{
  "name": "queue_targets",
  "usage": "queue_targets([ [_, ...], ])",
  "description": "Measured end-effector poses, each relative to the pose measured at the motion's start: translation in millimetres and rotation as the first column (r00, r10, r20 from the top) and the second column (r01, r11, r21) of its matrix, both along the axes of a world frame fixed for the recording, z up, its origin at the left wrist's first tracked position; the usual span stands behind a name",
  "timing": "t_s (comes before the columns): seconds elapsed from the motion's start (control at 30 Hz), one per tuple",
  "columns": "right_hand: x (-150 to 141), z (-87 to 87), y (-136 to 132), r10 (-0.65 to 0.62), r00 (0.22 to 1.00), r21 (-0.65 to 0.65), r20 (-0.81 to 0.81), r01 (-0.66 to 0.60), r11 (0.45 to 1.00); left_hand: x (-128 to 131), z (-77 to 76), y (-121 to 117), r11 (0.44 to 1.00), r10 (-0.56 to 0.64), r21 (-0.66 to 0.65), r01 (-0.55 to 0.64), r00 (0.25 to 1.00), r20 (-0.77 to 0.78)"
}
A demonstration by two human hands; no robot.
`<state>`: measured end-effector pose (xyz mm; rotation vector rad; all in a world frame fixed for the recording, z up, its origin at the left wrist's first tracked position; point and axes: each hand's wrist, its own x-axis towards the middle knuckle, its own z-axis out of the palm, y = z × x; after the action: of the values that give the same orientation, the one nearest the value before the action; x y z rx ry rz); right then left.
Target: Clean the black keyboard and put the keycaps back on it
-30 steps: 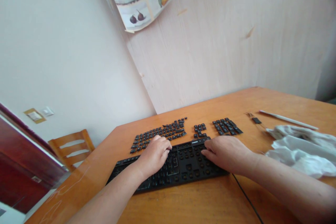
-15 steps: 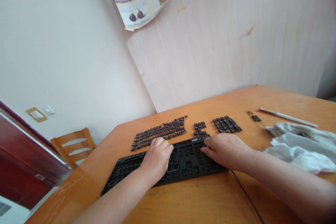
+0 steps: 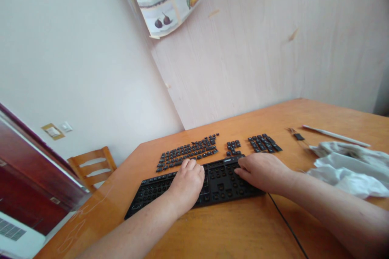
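A black keyboard lies on the wooden table with its keycaps off over most of the part that shows. My left hand is closed over its middle, the bent fingers at the far edge and the fingertips hidden. At the right end, my right hand grips the keyboard, thumb on the top face and the other fingers curled out of sight. Beyond it, loose black keycaps stand in groups: a large block at left, a small cluster in the middle, and a number-pad block at right.
White crumpled cloth lies at the right, with a slim white stick and a small black piece with wires behind it. A cable runs toward me. A wooden chair stands past the table's left edge.
The view has shifted slightly, so most things sit a little further right. Both hands keep nearly the same places on the keyboard.
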<state>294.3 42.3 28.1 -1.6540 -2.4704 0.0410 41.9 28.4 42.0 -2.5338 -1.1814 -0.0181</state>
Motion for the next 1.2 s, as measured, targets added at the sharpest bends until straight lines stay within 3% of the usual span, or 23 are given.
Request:
queue_targets([
  [0.1, 0.3, 0.7, -0.2, 0.004, 1.0, 0.003, 0.0, -0.004, 1.0, -4.2, 1.7, 1.8, 1.0, -0.009, -0.014, 0.01, 0.999, 0.034],
  [0.37, -0.9, 4.4, -1.7, 0.005, 1.0, -0.012, -0.01, -0.005, 1.0, -19.4, 6.0, 28.5, 0.99, 0.014, -0.137, 0.028, 0.955, 0.296],
  [1.2, -0.2, 0.2, 1.1, 0.009, 1.0, 0.02, -0.003, -0.009, 1.0, -26.8, 8.9, 39.1, 0.98, 0.029, -0.193, 0.037, 0.945, 0.327],
])
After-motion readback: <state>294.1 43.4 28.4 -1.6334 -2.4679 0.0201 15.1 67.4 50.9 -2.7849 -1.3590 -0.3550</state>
